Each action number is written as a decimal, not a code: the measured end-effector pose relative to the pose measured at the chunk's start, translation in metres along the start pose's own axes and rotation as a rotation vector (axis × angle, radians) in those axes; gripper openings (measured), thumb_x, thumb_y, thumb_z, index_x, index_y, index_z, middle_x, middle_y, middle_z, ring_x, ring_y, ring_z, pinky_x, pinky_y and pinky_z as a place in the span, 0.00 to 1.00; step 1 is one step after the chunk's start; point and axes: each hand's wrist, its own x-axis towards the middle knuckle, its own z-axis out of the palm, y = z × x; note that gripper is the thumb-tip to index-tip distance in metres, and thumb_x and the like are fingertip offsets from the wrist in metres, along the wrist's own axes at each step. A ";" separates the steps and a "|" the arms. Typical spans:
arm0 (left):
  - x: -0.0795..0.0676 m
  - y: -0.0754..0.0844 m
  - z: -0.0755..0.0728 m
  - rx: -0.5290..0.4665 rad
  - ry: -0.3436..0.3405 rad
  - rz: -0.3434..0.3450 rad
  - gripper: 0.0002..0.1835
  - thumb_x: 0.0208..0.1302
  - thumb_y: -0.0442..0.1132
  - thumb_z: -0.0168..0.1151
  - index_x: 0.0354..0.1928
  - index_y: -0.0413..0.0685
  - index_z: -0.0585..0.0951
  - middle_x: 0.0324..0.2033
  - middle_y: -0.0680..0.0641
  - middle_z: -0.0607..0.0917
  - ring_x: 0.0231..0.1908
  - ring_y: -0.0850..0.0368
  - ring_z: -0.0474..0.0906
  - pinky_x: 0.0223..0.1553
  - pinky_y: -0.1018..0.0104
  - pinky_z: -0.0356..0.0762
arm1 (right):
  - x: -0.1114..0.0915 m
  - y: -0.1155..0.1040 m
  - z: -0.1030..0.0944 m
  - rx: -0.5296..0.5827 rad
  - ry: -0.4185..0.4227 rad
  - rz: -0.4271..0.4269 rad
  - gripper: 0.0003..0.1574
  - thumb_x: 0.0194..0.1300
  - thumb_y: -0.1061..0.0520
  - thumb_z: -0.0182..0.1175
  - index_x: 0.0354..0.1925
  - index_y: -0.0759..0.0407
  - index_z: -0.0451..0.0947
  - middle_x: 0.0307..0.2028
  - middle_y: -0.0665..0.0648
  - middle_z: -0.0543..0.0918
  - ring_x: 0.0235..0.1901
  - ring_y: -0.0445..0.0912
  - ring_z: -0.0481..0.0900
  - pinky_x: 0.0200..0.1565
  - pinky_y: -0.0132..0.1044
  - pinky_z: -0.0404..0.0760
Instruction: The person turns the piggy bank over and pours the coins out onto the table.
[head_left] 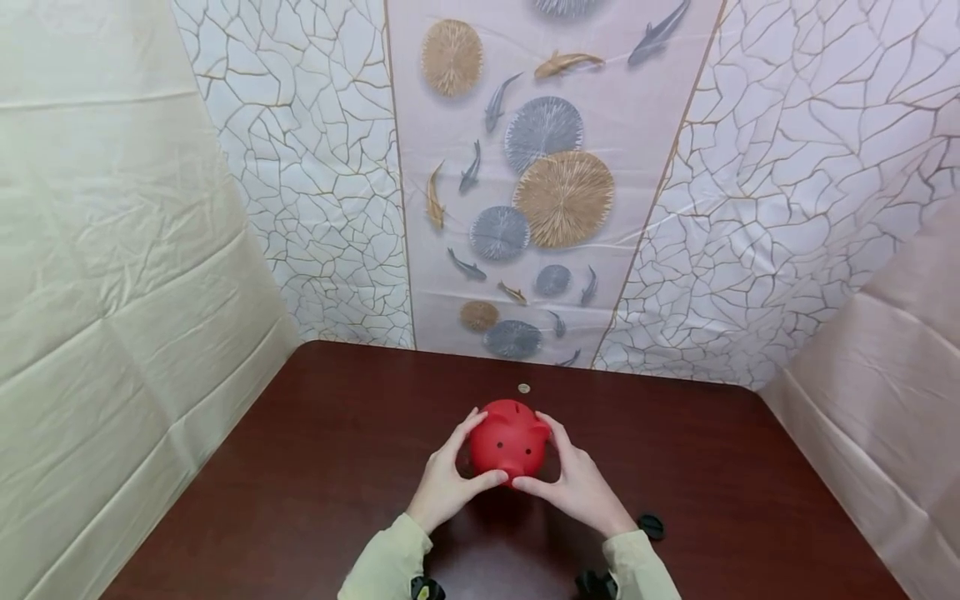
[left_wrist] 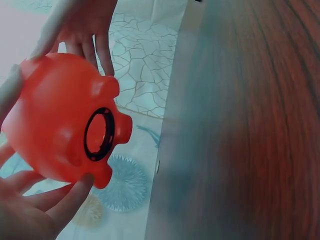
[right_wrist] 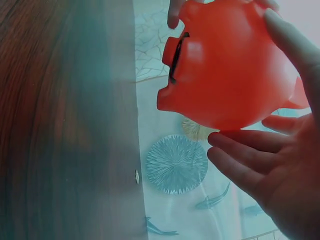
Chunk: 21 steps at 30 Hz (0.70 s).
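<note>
A red piggy bank [head_left: 508, 446] is held up off the table between both hands, its snout toward me and the slot on top. My left hand [head_left: 442, 485] grips its left side, the thumb near the snout. On the other side my right hand [head_left: 583, 490] grips it, its thumb also by the snout. The left wrist view shows stubby feet and a black ring [left_wrist: 110, 142] around a round spot on the bank's underside. Beyond the bank a small coin [head_left: 523, 388] lies on the table. A black round disc [head_left: 651, 526] lies beside the right wrist.
The dark brown wooden table [head_left: 300, 467] spans the area beneath the hands. Behind it hangs a patterned cloth [head_left: 337, 208] with fish and round leaf shapes. Pale cloth walls [head_left: 112, 292] stand at left and right.
</note>
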 end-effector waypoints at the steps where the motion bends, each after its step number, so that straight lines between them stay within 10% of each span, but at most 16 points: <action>1: -0.001 0.001 -0.001 0.010 -0.006 0.008 0.41 0.51 0.53 0.74 0.67 0.74 0.66 0.72 0.50 0.65 0.65 0.47 0.71 0.58 0.51 0.78 | -0.001 0.001 -0.001 -0.005 -0.006 0.000 0.61 0.47 0.37 0.74 0.72 0.47 0.54 0.60 0.54 0.78 0.61 0.53 0.76 0.55 0.53 0.80; 8: 0.001 0.006 -0.005 0.034 -0.020 0.055 0.44 0.49 0.50 0.76 0.69 0.70 0.66 0.68 0.49 0.72 0.54 0.50 0.80 0.52 0.54 0.82 | 0.001 -0.003 -0.008 -0.091 0.042 -0.091 0.62 0.45 0.37 0.75 0.72 0.51 0.57 0.64 0.57 0.75 0.61 0.54 0.75 0.57 0.56 0.77; 21: 0.004 0.022 -0.006 0.058 -0.012 0.178 0.45 0.47 0.40 0.77 0.68 0.68 0.66 0.73 0.48 0.63 0.64 0.48 0.71 0.54 0.60 0.81 | -0.001 -0.009 -0.016 -0.054 0.116 -0.215 0.63 0.44 0.47 0.79 0.72 0.51 0.56 0.65 0.57 0.72 0.61 0.54 0.74 0.56 0.55 0.79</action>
